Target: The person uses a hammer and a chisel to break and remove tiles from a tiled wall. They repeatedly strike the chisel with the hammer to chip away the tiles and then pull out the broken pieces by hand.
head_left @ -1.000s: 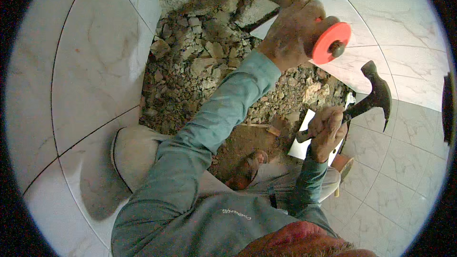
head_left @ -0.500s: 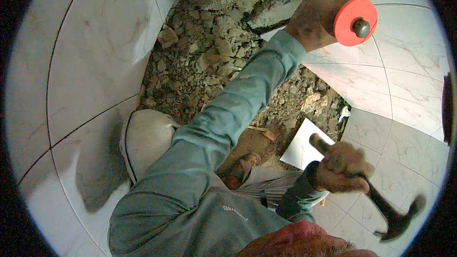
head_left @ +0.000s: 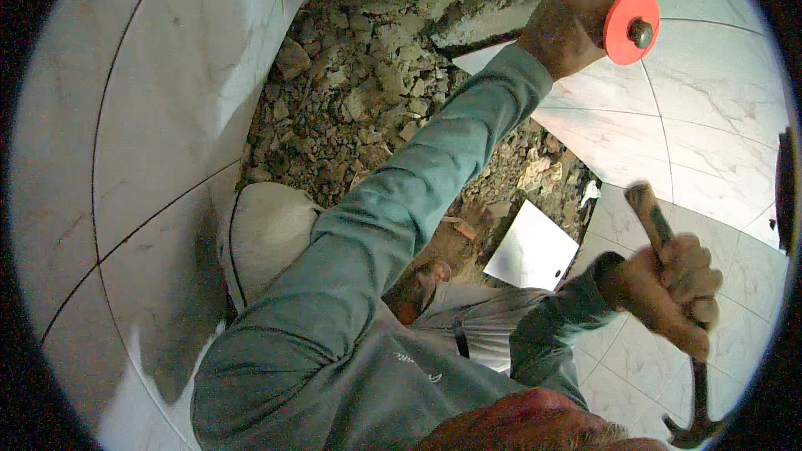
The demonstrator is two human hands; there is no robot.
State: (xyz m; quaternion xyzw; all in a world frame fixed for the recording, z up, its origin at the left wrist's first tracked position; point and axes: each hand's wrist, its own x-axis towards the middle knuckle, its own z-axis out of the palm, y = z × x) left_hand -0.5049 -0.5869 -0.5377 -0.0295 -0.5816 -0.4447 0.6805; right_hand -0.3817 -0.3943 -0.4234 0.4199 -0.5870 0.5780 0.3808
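My left hand (head_left: 568,17) is closed round a chisel with a round red hand guard (head_left: 620,29). The chisel's metal striking end (head_left: 641,33) sticks out past the guard, while its tip is hidden beyond my fist. At the lower right my right hand (head_left: 675,292) grips a claw hammer by its worn handle (head_left: 648,210). The dark hammer head (head_left: 695,428) hangs below that hand, near the picture's rim, well apart from the chisel. Just beyond my left hand lies a rough chunk of broken concrete (head_left: 493,17).
Loose rubble (head_left: 342,100) fills the broken strip below my left arm. A white square tile (head_left: 533,246) with a small dark spot lies by its right edge. Marbled wall tiles (head_left: 167,100) rise on the left; grey floor tiles (head_left: 622,372) lie right. A pale rounded form (head_left: 271,238) bulges beside my left sleeve.
My right hand has moved right with the hammer, whose handle now points upward and whose head has gone lower. My left hand and the chisel have shifted slightly up in the picture.
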